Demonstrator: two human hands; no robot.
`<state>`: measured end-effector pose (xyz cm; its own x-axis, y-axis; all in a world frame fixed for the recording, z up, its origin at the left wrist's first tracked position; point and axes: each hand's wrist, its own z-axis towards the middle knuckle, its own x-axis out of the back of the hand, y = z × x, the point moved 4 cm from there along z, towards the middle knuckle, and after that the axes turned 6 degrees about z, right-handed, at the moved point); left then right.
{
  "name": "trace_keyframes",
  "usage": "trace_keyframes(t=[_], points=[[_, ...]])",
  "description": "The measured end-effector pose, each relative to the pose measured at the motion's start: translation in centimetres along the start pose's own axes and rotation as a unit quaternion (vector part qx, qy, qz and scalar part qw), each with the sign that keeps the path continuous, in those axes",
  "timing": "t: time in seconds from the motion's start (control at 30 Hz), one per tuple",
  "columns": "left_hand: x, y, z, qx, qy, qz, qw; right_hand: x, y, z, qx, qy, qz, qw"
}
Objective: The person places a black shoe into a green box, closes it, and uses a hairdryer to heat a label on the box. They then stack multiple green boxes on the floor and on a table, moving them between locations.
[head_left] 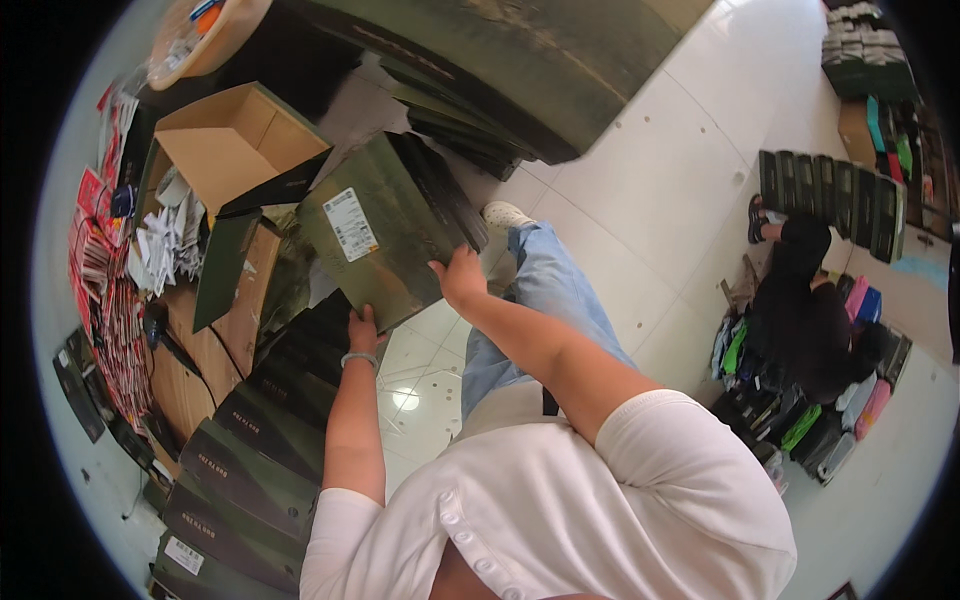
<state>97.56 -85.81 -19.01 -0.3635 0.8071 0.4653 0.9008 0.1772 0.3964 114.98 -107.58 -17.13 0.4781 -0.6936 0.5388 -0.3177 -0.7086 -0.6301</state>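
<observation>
A dark green cardboard box point(385, 225) with a white label on its top face is between my hands, tilted in front of my legs. My left hand point(366, 330), a band at its wrist, grips the near edge of the box. Along its right side my right hand point(462, 278) is closed on the edge, thumb on top. The fingers beneath the box are hidden. Dark layered edges show along the box's far right side, and I cannot tell whether they belong to it or to other boxes.
An open box point(215, 150) with brown insides stands by a wooden table point(180, 375) holding red packets and white papers. Green boxes point(235, 480) line the lower left. A large green box point(540, 70) juts in above. On the right, a person in black point(810, 330) bends near piled goods.
</observation>
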Motion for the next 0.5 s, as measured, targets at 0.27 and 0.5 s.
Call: trace_keyframes(t=[0.27, 0.5], points=[[-1.1, -1.6, 1.1, -0.018, 0.087, -0.024, 0.996, 1.5, -0.5, 1.5, -0.076, -0.17, -0.141, 0.972], [-5.2, -3.4, -2.1, -0.004, 0.254, -0.244, 0.936, 3.8, -13.5, 14.1, 0.276, 0.056, 0.028, 0.959]])
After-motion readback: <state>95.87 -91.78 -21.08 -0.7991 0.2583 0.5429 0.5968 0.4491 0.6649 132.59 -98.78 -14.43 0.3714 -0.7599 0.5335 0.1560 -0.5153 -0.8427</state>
